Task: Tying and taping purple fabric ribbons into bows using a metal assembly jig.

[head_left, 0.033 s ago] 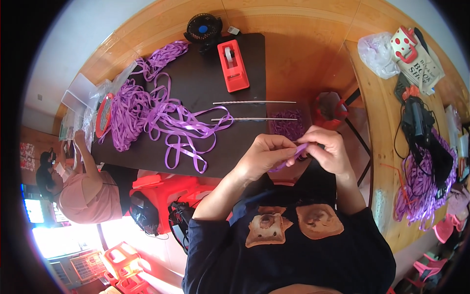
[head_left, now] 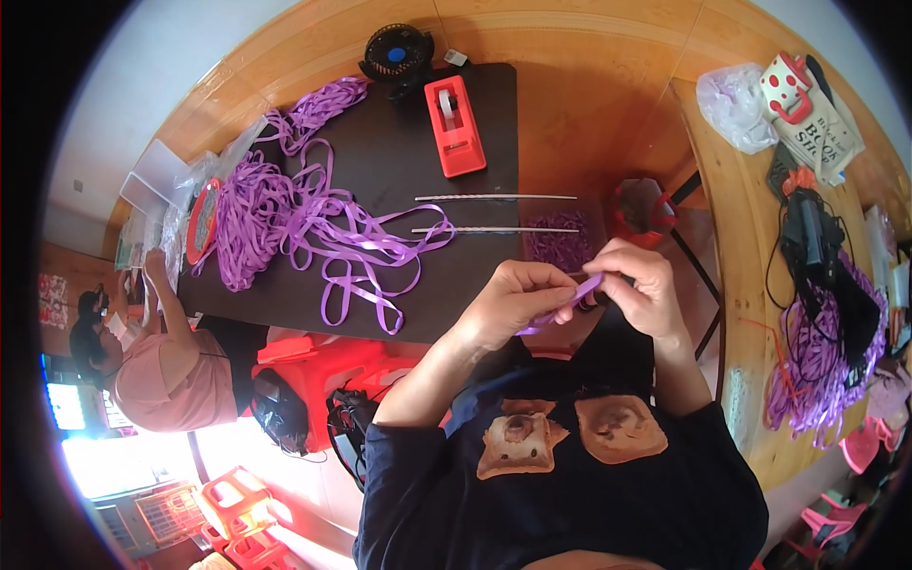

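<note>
Firstly, one dark table point(head_left: 385, 147), bearing a purple ribbon heap point(head_left: 252, 223); next, left hand point(head_left: 516, 302) and right hand point(head_left: 646, 290), each with fingertips pinched on a purple strip point(head_left: 590, 284), spanning between them near the table's right-hand edge.

A black fan point(head_left: 395, 54) and red tape dispenser point(head_left: 458, 133) stand far left; a red-spotted mug point(head_left: 785, 85) sits far right.

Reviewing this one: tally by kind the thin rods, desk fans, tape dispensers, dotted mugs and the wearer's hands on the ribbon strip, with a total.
Thin rods: 2
Desk fan: 1
Red tape dispenser: 1
Dotted mug: 1
Left hand and right hand, both holding the purple ribbon strip: 2
Total: 7
</note>
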Available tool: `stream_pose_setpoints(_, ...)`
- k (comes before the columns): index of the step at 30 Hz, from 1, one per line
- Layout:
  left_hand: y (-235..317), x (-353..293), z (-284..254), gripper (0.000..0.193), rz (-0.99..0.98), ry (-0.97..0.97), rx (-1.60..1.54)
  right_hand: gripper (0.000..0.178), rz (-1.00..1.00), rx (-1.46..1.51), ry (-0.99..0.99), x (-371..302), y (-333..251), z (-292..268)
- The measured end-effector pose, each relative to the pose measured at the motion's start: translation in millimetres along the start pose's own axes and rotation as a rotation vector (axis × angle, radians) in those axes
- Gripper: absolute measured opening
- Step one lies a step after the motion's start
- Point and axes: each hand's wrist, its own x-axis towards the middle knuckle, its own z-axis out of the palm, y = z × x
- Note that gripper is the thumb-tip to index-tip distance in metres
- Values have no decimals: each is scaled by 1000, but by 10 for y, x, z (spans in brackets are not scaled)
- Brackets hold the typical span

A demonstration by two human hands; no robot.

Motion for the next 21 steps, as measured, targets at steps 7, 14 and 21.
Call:
stream_pose_setpoints(7,57,-51,28,13,-23,1,-27,25,-41,-5,246,21,31,25)
stream_pose_setpoints(14,-106,-52,-31,11,7,6,25,31,-18,-329,415,55,113,-96)
stream_pose_setpoints(21,-181,-25,45,10,103,86,65,57,34,98,-114,-98,57,232)
